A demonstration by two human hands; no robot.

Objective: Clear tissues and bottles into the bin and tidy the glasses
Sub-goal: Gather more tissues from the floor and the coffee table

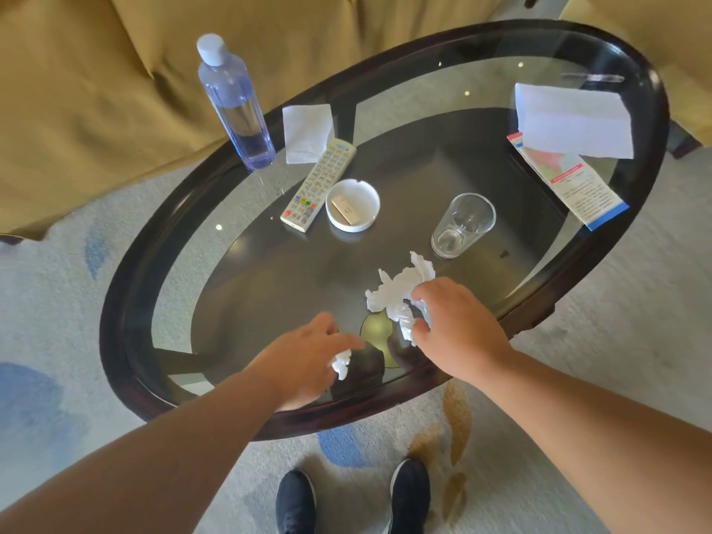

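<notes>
Over the near end of the oval glass table (127,287), my left hand (304,364) is closed on a small crumpled tissue (341,363). My right hand (458,325) grips a larger crumpled tissue (400,291) that still touches the glass. A clear drinking glass (460,225) stands upright just beyond it. A plastic water bottle (235,106) with a white cap stands at the far left rim. A flat folded tissue (306,133) lies beside the bottle, and another flat tissue (574,119) lies at the far right.
A white remote (318,185) and a white ashtray (352,204) sit mid-table. A printed leaflet (570,183) lies under the right tissue. A tan sofa (96,90) runs behind the table. My shoes (408,495) stand on patterned carpet. No bin is in view.
</notes>
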